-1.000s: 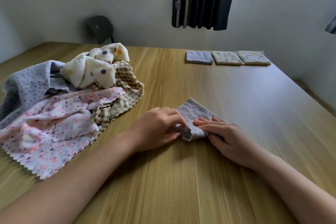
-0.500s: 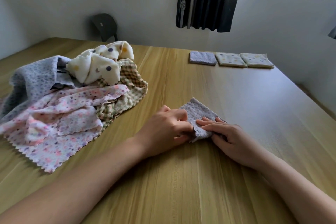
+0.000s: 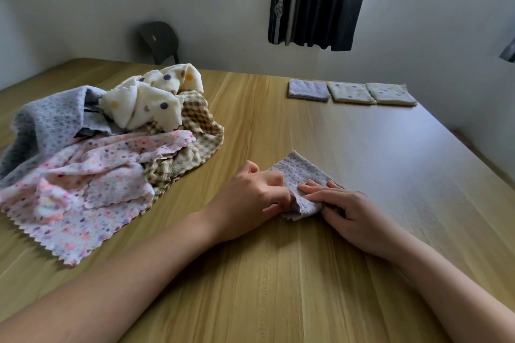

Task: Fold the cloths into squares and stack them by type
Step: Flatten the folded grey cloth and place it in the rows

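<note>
A small folded grey-purple cloth [image 3: 299, 175] lies on the wooden table [image 3: 362, 164] in front of me. My left hand [image 3: 250, 198] pinches its left edge with curled fingers. My right hand [image 3: 345, 211] presses flat on its right side, fingers straight. At the left sits a loose pile: a pink flowered cloth [image 3: 83, 184], a grey cloth [image 3: 41, 125], a cream dotted cloth [image 3: 150, 97] and a checked cloth [image 3: 198, 131]. Far back on the right lie three folded squares: one grey-purple [image 3: 308, 89] and two cream dotted [image 3: 350, 93] [image 3: 390, 94].
A dark chair [image 3: 159, 40] stands behind the table's far edge by the wall. A dark curtain [image 3: 317, 0] hangs beside the window. The table's right edge runs close to the wall.
My view has shifted slightly. My left hand has closed tighter on the cloth's left edge, while my right hand stays pressed on the cloth.
</note>
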{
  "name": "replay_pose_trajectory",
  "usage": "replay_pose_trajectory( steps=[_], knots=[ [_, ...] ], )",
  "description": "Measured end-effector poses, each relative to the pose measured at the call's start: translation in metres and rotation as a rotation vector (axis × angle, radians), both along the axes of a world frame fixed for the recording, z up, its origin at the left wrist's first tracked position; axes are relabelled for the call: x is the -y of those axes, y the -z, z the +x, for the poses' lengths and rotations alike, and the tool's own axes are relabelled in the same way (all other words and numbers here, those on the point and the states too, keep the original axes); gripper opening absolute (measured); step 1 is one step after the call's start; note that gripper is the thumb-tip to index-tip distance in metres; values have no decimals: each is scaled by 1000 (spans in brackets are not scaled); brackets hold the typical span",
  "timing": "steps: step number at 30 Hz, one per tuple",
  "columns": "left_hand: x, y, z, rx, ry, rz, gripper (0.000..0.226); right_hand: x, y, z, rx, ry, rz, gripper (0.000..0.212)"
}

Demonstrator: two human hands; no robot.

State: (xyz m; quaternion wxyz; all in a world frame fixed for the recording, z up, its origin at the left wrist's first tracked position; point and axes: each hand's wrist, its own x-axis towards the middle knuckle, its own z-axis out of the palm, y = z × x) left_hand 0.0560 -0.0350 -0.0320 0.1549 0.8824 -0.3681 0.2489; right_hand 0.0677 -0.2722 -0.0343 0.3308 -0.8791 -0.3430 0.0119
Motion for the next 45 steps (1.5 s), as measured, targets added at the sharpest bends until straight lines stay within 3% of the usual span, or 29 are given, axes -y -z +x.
replay_pose_trajectory(
  steps=[5,11,15,25,29,31,35,41,45],
  knots=[
    [-12,-6,0,-10,88,101,9,0,-5,-2,-44,-4,-9,44],
    [-4,-6,-6,-105,32,76,23,3,-6,-2,-77,-52,9,54],
    [4,-6,-8,-134,67,84,19,3,-3,-1,-64,-46,73,60],
    [-6,-8,-16,-207,156,121,20,3,-2,-1,-105,-89,116,58],
    [-8,-11,-18,-127,41,-30,14,2,-3,-3,-97,8,168,59],
    [-2,-11,-21,-148,-66,-48,24,1,-3,-4,29,46,91,52],
    [7,-14,-17,-354,-220,88,61,-4,-11,-10,283,85,-149,40],
    [16,-19,-18,-581,-377,468,63,-8,-12,-15,304,143,-203,22],
    [12,-10,-21,-619,-368,472,65,-15,-10,-17,284,188,-174,34]
  ],
)
